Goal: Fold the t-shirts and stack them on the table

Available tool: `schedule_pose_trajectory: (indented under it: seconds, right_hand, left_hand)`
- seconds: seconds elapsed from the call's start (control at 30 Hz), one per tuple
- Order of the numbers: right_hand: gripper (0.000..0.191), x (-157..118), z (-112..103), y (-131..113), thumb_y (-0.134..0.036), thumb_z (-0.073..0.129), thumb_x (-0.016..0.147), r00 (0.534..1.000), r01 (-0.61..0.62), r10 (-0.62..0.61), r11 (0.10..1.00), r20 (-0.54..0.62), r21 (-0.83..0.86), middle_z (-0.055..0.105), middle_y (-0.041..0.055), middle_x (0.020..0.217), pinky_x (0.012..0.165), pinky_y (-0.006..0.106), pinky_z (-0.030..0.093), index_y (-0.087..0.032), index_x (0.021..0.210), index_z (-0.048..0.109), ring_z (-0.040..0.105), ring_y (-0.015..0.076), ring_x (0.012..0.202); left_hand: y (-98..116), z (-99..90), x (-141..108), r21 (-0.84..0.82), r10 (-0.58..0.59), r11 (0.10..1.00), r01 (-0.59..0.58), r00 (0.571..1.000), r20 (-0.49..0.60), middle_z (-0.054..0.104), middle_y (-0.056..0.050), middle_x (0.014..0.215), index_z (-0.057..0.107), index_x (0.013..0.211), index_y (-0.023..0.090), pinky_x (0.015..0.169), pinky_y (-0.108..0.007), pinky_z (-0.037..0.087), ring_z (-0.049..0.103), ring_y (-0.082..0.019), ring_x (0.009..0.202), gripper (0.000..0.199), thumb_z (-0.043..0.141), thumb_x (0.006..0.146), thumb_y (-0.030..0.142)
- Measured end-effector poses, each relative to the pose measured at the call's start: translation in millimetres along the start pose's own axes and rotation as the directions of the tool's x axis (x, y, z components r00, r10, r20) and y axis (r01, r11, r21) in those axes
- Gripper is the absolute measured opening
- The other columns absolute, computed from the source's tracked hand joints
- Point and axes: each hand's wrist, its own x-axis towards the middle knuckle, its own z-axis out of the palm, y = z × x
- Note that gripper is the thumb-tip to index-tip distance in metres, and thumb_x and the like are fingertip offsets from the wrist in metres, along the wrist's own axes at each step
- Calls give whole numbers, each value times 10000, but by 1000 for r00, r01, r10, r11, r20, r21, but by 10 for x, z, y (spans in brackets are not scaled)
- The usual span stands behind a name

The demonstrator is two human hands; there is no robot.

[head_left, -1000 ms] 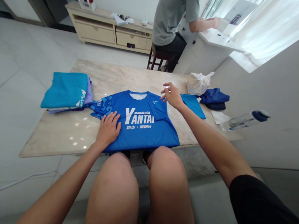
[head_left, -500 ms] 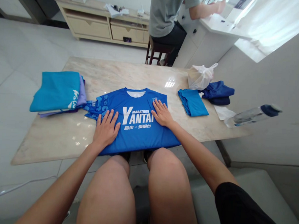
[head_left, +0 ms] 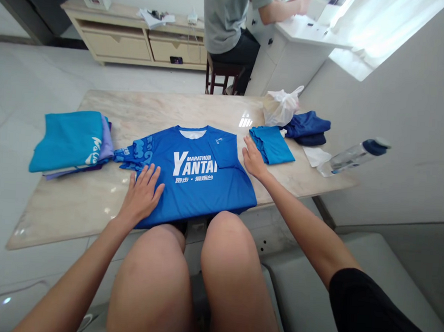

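Clothes [head_left: 67, 139] were stacked leftmost on the table [head_left: 161, 107]. The left hand [head_left: 141, 193] was spread on the shirt [head_left: 205, 195], laid along the near edge; the right hand [head_left: 254, 160] was held, fingers extended, in the gap beside the folded cloth [head_left: 276, 147].

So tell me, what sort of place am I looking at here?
Probably a living room in a home. A long, low cream wooden cabinet with drawers stands by the wall, and a low, glossy beige marble-look table sits before a grey cushioned seat.
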Motion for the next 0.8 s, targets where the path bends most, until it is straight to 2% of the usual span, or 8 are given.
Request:
schedule_pose_trajectory:
  seconds: [0.1, 0.2, 0.3, 0.47, 0.6, 0.67, 0.73, 0.8]
  right_hand:
    - [671, -478, -125, -27, -440, 299, 1170, 994, 67, -60, 994, 87, -83, 385, 142, 1815, 1419, 595, 238, -173, 1784, 357, 313, 300, 1717]
    - [694, -978, -129, -222, -471, 334, 1171, 948, 180, -128, 971, 291, -157, 302, 157, 1843, 1420, 587, 223, -135, 1778, 359, 241, 308, 1740]
    - [721, -1251, -142, -409, -509, 354, 1168, 917, 229, -144, 954, 372, -194, 285, 186, 1838, 1417, 604, 218, -94, 1756, 392, 248, 331, 1737]
    - [672, -1107, -174, -518, -459, 315, 1176, 945, 223, -165, 957, 284, -188, 337, 179, 1823, 1425, 601, 189, -106, 1735, 437, 293, 312, 1724]
    - [647, -870, -44, -453, -457, 350, 1164, 960, 201, -172, 972, 222, -118, 402, 185, 1798, 1387, 627, 288, -137, 1713, 474, 363, 344, 1691]
    - [623, -803, 20, -332, -462, 354, 1161, 980, 172, -159, 980, 121, -97, 476, 210, 1751, 1345, 644, 357, -145, 1669, 527, 443, 371, 1638]
    - [591, -770, 54, -154, -464, 368, 1155, 989, 149, -149, 985, 8, -82, 537, 232, 1694, 1296, 653, 418, -153, 1611, 577, 505, 390, 1577]
    - [555, -769, 59, 30, -447, 383, 1146, 987, 139, -145, 987, -69, -83, 575, 256, 1643, 1265, 655, 448, -142, 1545, 618, 541, 398, 1530]
  left_hand:
    - [-6, 23, -184, 9, -2, 1000, 2, 1000, 29, 342, -123, 1843, 381, 1774, 195, 1416, -655, 133, 281, -354, 1729, 728, 268, 1123, 501]
    - [22, 27, -195, 24, -33, 999, 32, 999, 40, 332, -148, 1842, 382, 1771, 174, 1399, -699, 146, 279, -374, 1727, 737, 255, 1122, 496]
    - [65, -2, -167, 45, -34, 999, 31, 998, 60, 337, -157, 1838, 384, 1770, 175, 1380, -739, 161, 279, -386, 1725, 727, 279, 1112, 466]
    - [96, -70, -288, 69, -5, 998, 3, 999, 34, 470, -193, 1768, 497, 1691, 145, 1391, -691, 181, 396, -392, 1670, 678, 367, 1089, 428]
    - [-43, -202, -209, -11, -132, 991, 131, 988, -82, 620, -214, 1622, 601, 1549, 140, 1305, -569, 411, 582, -372, 1509, 579, 431, 1076, 427]
    - [-201, -299, -13, -82, -295, 955, 286, 946, -135, 686, -219, 1514, 628, 1473, 141, 1196, -496, 520, 660, -350, 1402, 512, 461, 1057, 390]
    - [-397, -393, 239, -112, -487, 873, 475, 863, -136, 730, -228, 1425, 654, 1395, 133, 1138, -467, 544, 701, -351, 1330, 464, 512, 1029, 380]
    - [-582, -456, 480, -113, -635, 771, 627, 769, -65, 779, -238, 1310, 709, 1261, 141, 1068, -451, 562, 729, -375, 1277, 437, 553, 1020, 471]
